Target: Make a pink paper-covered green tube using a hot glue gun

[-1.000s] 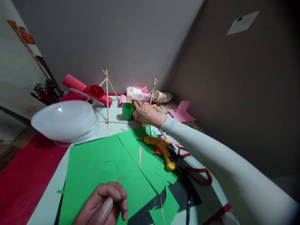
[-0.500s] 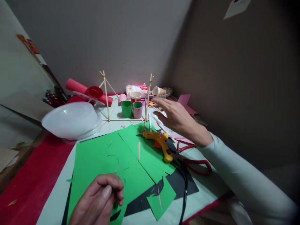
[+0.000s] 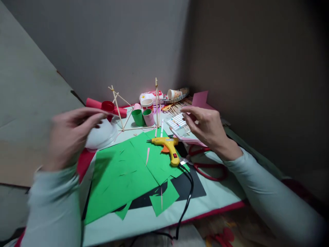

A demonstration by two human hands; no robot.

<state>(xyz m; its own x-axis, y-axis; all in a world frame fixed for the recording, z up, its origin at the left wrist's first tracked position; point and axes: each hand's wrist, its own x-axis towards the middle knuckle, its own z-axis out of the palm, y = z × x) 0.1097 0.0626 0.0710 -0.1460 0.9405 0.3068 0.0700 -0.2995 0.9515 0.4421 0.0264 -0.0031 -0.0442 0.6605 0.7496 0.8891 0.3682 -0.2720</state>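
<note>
My left hand (image 3: 69, 133) is raised and blurred at the left, in front of a clear plastic bowl (image 3: 102, 135), fingers pointing toward a red cup (image 3: 108, 106). Whether it pinches anything is unclear. My right hand (image 3: 205, 127) hovers with loosely curled fingers over a row of markers (image 3: 176, 121) and a pink sheet, holding nothing. Between the hands lies a yellow glue gun (image 3: 167, 147) on cut green paper (image 3: 120, 175). Behind it stands a wooden stick frame (image 3: 156, 103) with a green cup (image 3: 138, 117) and a pink cup (image 3: 149, 117).
Red-handled scissors (image 3: 208, 168) lie right of the glue gun, whose black cord (image 3: 187, 199) runs off the front edge. Black paper (image 3: 187, 185) shows under the green sheets. A red paper roll (image 3: 94, 103), a paper cup (image 3: 173, 93) and pink paper (image 3: 200, 99) sit near the walls.
My left hand rose from the near green paper up to the left, by the bowl. My right hand drew back from the cups to above the markers. The view shifted right and back.
</note>
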